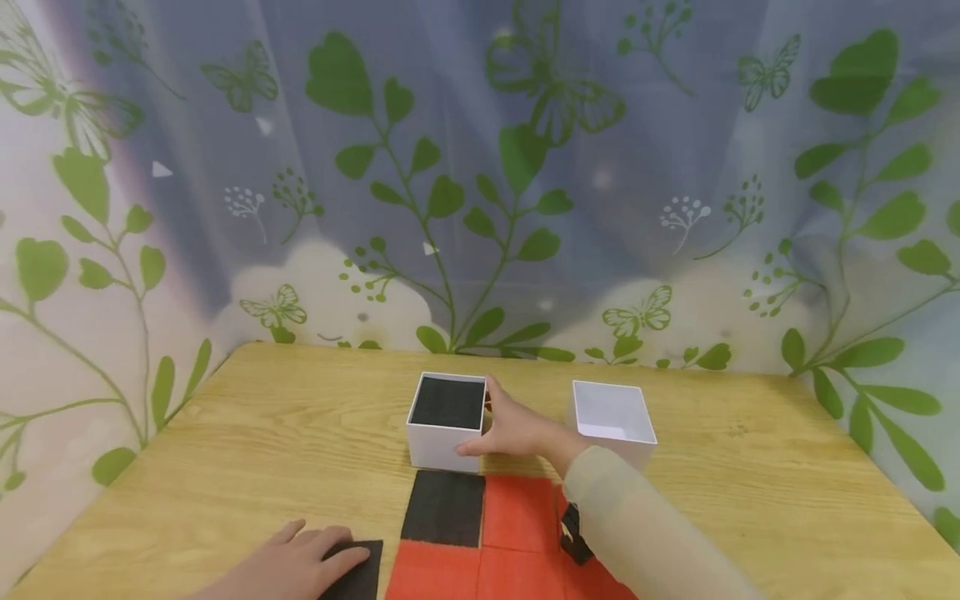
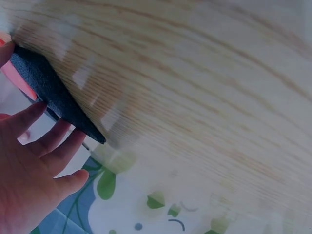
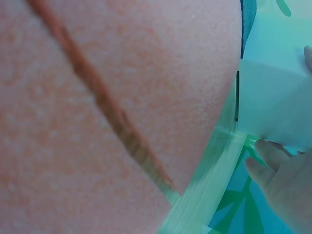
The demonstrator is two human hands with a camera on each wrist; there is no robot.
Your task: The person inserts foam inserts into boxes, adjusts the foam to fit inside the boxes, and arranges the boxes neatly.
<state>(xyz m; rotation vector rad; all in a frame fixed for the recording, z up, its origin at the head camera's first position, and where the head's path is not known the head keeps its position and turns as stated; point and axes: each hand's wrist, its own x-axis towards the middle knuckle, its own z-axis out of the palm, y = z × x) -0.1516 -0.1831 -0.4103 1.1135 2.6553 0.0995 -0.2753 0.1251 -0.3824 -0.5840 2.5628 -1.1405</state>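
My right hand holds a white open-topped box at its right side, the thumb on the front wall and the fingers behind. Black square pieces fill this box near its rim. In the right wrist view the box is partly out of frame, with my fingertips beside it. My left hand rests over a black square at the lower left. The left wrist view shows its fingers lightly bent against the edge of that black square.
A second white box stands open to the right, partly behind my right forearm. Red squares and a black square lie together on the wooden table. A patterned curtain hangs behind the table's far edge.
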